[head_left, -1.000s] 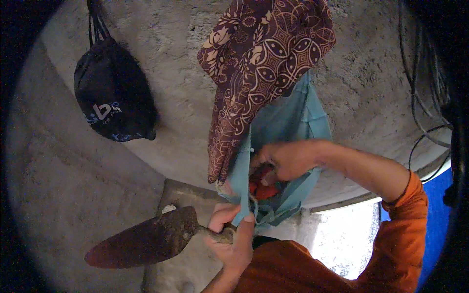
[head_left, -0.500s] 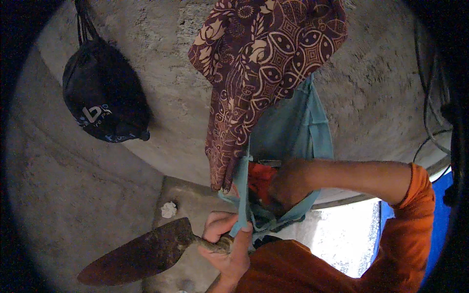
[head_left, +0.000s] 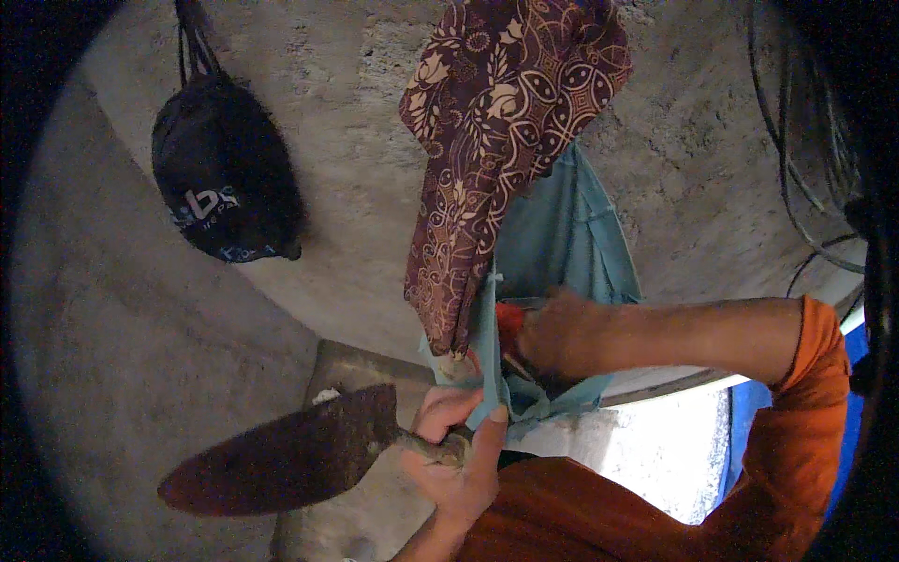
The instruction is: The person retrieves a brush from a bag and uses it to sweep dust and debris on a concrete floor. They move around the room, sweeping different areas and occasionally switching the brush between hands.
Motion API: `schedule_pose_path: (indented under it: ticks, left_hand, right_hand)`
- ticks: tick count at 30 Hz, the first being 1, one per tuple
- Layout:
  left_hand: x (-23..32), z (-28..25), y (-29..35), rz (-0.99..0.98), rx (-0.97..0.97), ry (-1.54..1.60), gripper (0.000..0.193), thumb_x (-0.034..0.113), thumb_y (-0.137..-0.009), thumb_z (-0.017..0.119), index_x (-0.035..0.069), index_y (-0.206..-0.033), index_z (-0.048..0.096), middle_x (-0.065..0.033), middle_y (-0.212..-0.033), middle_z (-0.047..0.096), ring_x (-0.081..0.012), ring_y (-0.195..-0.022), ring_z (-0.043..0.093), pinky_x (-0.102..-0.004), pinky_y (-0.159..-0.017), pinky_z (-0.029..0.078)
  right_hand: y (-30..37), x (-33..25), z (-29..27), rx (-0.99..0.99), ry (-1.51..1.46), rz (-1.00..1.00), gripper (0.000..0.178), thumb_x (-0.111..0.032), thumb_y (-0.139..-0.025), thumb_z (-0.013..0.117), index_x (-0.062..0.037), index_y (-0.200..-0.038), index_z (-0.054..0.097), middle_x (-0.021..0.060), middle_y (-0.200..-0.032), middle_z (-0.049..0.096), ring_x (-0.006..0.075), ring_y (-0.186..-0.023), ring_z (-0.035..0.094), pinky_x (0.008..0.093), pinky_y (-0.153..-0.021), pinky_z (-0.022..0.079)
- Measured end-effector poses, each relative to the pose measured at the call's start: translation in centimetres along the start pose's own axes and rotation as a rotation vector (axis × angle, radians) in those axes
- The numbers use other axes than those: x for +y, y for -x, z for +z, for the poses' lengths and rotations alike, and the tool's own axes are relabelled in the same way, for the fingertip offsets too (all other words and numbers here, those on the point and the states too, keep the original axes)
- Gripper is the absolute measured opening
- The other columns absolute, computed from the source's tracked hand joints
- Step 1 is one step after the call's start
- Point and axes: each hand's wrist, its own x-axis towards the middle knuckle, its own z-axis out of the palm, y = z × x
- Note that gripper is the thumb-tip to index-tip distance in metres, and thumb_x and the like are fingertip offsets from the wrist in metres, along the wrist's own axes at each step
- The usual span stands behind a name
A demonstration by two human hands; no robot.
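In the left hand (head_left: 461, 489), we see the fingers curled about the handle of a trowel (head_left: 290, 454), while the thumb and fingers pinch the near rim of a teal cloth bag (head_left: 562, 229). The trowel's broad, dark blade points to the left. The right hand (head_left: 554, 339) reaches into the bag's open mouth, beside a red-orange object (head_left: 510, 321); its fingers are hidden, so we cannot tell whether they grip anything. Farther out, we find a brown patterned cloth (head_left: 510, 122) draped over the bag's left side, against a rough grey wall (head_left: 356, 187). A black drawstring bag (head_left: 225, 164) hangs at upper left, and dark cables (head_left: 785, 159) hang at right.
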Motion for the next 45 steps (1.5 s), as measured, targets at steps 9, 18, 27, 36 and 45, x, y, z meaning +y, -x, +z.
schedule_pose_path:
  ticks: [9,18,27,36,45]
  left_hand:
    - [1.1,-0.6,-0.9,0.021,0.001,0.030,0.016,-0.001,-0.085,0.072,-0.002,-0.100,0.069,-0.0063,-0.092,0.062,-0.0115,-0.081,0.054,-0.0262,-0.070,0.044]
    - [1.7,-1.0,-0.9,0.053,-0.006,-0.042,0.017,0.000,-0.086,0.073,-0.003,-0.103,0.070,-0.0055,-0.093,0.061,-0.0099,-0.082,0.054,-0.0248,-0.070,0.043]
    - [1.7,-0.2,-0.5,0.052,-0.010,-0.059,0.018,0.000,-0.085,0.073,-0.002,-0.103,0.070,-0.0024,-0.093,0.060,-0.0082,-0.078,0.052,-0.0232,-0.067,0.042]
    - [1.6,0.2,-0.9,0.085,0.054,-0.099,0.016,0.001,-0.086,0.074,0.000,-0.102,0.071,-0.0010,-0.088,0.058,-0.0072,-0.076,0.049,-0.0229,-0.066,0.040]
    - [0.5,1.6,-1.1,-0.163,0.076,-0.002,0.020,0.007,-0.089,0.073,-0.001,-0.106,0.072,-0.0012,-0.088,0.062,-0.0058,-0.075,0.053,-0.0226,-0.067,0.044]
  right_hand:
    - [0.7,2.3,-3.5,-0.142,-1.099,-0.189,0.030,-0.022,-0.086,0.065,0.0007,-0.104,0.072,0.0081,-0.095,0.075,0.0190,-0.086,0.071,0.0361,-0.076,0.058]
    - [-0.1,2.9,-3.7,-0.314,-1.300,0.067,0.031,-0.014,-0.089,0.063,-0.0002,-0.116,0.069,0.0104,-0.107,0.073,0.0187,-0.091,0.071,0.0308,-0.082,0.056]
    - [-1.3,1.4,-0.6,0.232,-0.606,-0.223,0.019,-0.016,-0.080,0.068,-0.0051,-0.094,0.074,0.0165,-0.091,0.074,0.0331,-0.082,0.071,0.0445,-0.073,0.054]
    - [5.9,3.7,-6.6,0.695,-0.785,-0.011,0.014,-0.012,-0.089,0.067,0.0005,-0.095,0.068,0.0097,-0.087,0.070,0.0192,-0.081,0.070,0.0340,-0.070,0.055]
    - [12.6,-1.3,-8.1,1.632,-0.735,0.155,0.009,-0.010,-0.092,0.067,-0.0023,-0.092,0.064,0.0080,-0.090,0.068,0.0187,-0.081,0.065,0.0325,-0.075,0.053]
